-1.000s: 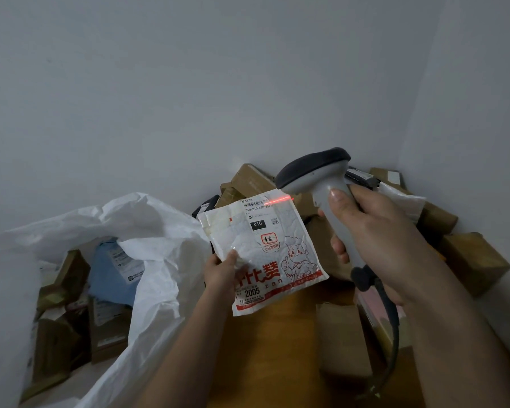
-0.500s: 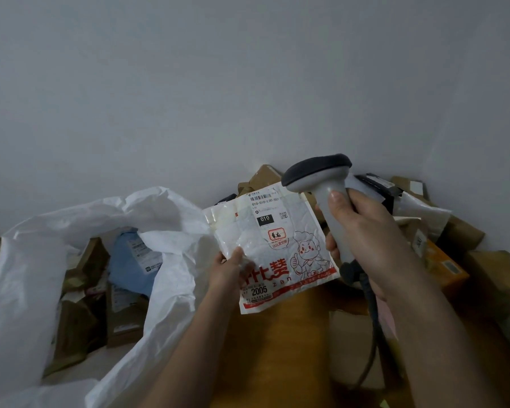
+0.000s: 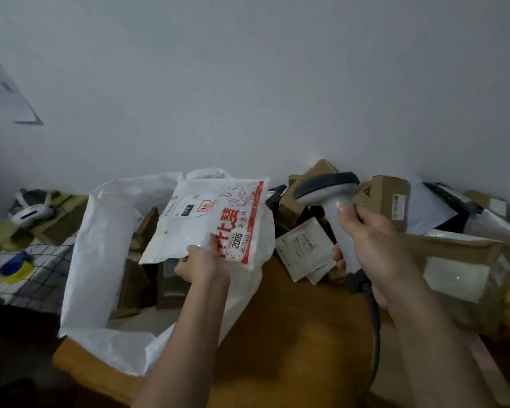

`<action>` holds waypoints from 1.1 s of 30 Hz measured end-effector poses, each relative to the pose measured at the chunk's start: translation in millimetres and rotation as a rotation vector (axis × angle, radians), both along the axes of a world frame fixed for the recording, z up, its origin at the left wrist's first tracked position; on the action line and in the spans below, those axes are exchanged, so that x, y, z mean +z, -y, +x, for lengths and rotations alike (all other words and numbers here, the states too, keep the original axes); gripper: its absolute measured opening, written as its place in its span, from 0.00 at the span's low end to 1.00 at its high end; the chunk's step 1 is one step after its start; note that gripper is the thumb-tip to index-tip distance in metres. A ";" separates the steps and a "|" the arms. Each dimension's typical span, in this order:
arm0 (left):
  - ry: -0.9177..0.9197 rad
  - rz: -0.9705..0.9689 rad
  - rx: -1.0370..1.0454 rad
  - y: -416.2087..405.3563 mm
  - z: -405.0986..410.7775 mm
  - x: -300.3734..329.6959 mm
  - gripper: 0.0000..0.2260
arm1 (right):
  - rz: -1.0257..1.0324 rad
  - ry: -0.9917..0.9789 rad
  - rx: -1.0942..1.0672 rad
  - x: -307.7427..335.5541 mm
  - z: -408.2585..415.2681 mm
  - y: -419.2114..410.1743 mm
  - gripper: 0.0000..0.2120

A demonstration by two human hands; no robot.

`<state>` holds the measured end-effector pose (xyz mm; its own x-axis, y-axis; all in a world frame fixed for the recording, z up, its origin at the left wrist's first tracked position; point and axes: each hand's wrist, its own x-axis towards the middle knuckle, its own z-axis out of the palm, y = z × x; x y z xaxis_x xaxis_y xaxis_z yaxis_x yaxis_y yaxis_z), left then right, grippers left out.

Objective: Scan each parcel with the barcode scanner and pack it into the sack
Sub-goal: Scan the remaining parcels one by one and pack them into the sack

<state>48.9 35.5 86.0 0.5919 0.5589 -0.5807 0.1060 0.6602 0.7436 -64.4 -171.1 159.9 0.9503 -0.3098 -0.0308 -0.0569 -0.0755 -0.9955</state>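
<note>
My left hand [image 3: 202,265] pinches the lower edge of a white parcel bag with red print [image 3: 209,219]. The parcel is tilted over the open mouth of the large white sack [image 3: 100,245]. Several brown boxes lie inside the sack. My right hand [image 3: 374,242] grips the grey handle of the barcode scanner [image 3: 333,201]. The scanner stands upright to the right of the parcel, its dark head pointing left, and no red beam shows. Its cable hangs down below my right hand.
A pile of cardboard boxes [image 3: 386,198] and flat mailers [image 3: 304,248] lies on the wooden table [image 3: 292,334] against the wall at the right. A bed with a checked cover [image 3: 27,278] and a white device sits to the left.
My left hand has carried the parcel left and turned it, from in front of the scanner to over the sack's mouth. The red scan line seen a second ago is gone.
</note>
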 end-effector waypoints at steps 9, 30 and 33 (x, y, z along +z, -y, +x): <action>-0.002 0.952 -0.154 -8.0 -14.3 -17.2 0.23 | -0.016 -0.060 -0.003 -10.7 10.7 -20.4 0.12; -0.061 1.913 -1.017 53.5 0.3 -77.4 0.34 | -0.032 -0.210 -0.325 -42.1 -22.6 24.5 0.11; 0.053 1.819 -1.250 85.4 -13.6 -97.1 0.33 | 0.003 -0.238 -0.392 -47.5 -35.5 43.7 0.11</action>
<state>35.4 -49.9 -11.1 0.9688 -0.2479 0.0023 -0.2362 -0.9200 0.3128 -100.0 -214.7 112.3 0.7278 -0.6441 -0.2352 -0.3077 -0.0001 -0.9515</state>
